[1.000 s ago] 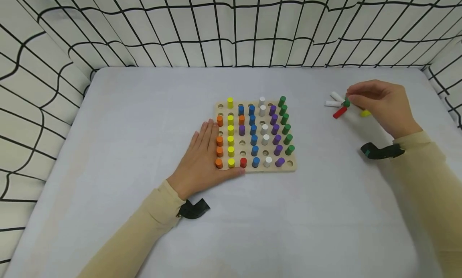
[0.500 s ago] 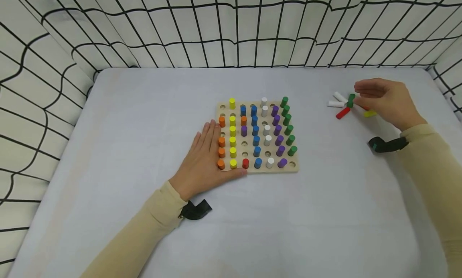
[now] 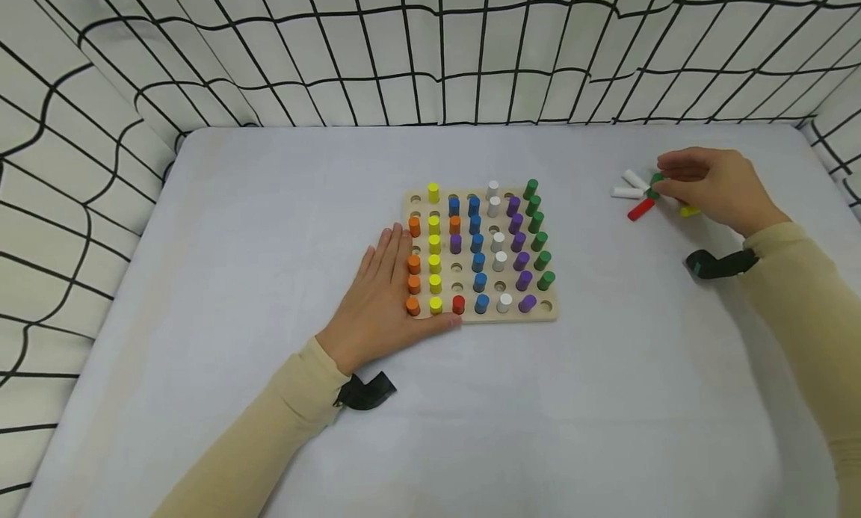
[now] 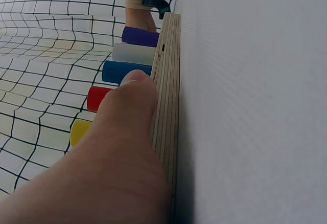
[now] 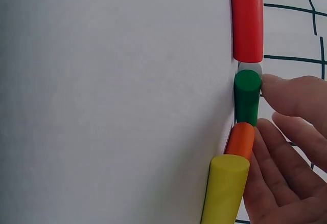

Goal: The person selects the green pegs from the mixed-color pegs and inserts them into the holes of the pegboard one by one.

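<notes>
A wooden pegboard [image 3: 464, 321] stands mid-table, filled with rows of coloured pegs and several bare holes. My left hand [image 3: 377, 301] rests against its left side with straight fingers, the thumb along the front edge. In the left wrist view that thumb [image 4: 135, 96] presses on the board's edge [image 4: 166, 81]. To the right, my right hand [image 3: 720, 185] hovers low over loose pegs, thumb and fingers apart. Its thumb tip [image 5: 273, 88] is right at a green peg [image 5: 247, 96]. An orange peg [image 5: 240, 139] lies beside that, near the other fingers.
Around the right hand lie two white pegs [image 3: 627, 193], a red peg [image 3: 641, 209] and a yellow peg [image 3: 689, 211]. A white cloth covers the table [image 3: 269, 204]. Black wire grid panels [image 3: 437, 54] stand at the back and sides.
My right hand first drew back rightward from the green peg, then came back left so its thumb overlaps the peg. The left hand stays on the board; the view shifted slightly.
</notes>
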Action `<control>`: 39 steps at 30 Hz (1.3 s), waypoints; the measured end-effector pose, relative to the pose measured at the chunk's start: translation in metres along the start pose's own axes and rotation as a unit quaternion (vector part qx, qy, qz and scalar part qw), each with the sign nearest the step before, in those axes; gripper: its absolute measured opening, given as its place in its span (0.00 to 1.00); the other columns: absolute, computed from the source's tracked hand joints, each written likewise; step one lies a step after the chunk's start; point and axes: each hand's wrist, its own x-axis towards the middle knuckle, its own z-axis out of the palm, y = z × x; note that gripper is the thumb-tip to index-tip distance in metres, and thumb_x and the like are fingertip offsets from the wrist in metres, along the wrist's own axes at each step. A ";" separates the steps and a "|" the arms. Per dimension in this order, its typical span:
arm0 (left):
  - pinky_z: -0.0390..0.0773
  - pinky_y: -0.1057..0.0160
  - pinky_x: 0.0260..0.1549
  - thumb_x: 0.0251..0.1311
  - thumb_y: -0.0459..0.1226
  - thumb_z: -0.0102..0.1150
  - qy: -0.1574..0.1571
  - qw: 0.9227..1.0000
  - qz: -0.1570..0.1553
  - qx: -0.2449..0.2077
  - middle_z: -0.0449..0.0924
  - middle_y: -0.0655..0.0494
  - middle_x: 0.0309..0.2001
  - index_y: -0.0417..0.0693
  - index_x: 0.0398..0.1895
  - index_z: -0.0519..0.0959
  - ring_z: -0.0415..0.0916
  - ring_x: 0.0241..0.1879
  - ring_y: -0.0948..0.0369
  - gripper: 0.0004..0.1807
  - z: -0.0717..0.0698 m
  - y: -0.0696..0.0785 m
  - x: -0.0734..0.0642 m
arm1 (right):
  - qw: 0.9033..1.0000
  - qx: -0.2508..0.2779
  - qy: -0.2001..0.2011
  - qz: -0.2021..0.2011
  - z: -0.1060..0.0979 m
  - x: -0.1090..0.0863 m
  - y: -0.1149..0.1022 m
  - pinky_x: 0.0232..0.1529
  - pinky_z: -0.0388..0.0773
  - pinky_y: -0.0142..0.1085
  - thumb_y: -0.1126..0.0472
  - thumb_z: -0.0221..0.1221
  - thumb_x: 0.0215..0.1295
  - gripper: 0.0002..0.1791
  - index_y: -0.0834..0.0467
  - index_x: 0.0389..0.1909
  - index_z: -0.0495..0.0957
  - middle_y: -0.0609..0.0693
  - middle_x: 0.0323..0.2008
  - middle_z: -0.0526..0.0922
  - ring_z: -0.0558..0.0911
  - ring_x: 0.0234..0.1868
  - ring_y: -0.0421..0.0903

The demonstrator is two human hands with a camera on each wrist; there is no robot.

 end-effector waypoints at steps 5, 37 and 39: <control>0.35 0.45 0.85 0.51 0.77 0.59 0.002 1.000 0.001 0.003 0.28 0.50 0.86 0.47 0.85 0.33 0.26 0.87 0.52 0.73 0.000 0.000 0.000 | 1.000 -0.019 -0.012 0.014 -0.002 0.002 -0.001 0.38 0.71 0.16 0.34 0.63 0.67 0.39 0.52 0.72 0.73 0.41 0.57 0.85 0.72 0.43 0.19; 0.36 0.45 0.85 0.50 0.77 0.59 0.003 1.000 0.003 0.008 0.28 0.51 0.86 0.47 0.85 0.32 0.27 0.87 0.52 0.74 0.001 0.001 0.000 | 0.997 -0.069 -0.039 0.011 -0.004 0.001 -0.004 0.44 0.71 0.31 0.31 0.60 0.67 0.41 0.52 0.72 0.73 0.61 0.66 0.80 0.76 0.42 0.32; 0.36 0.45 0.85 0.50 0.77 0.59 0.001 1.000 0.002 0.008 0.28 0.51 0.86 0.47 0.85 0.32 0.26 0.87 0.52 0.74 0.001 0.001 0.000 | 0.997 -0.073 -0.040 0.007 -0.004 0.001 -0.005 0.43 0.71 0.30 0.31 0.60 0.67 0.40 0.52 0.72 0.73 0.61 0.65 0.80 0.75 0.41 0.31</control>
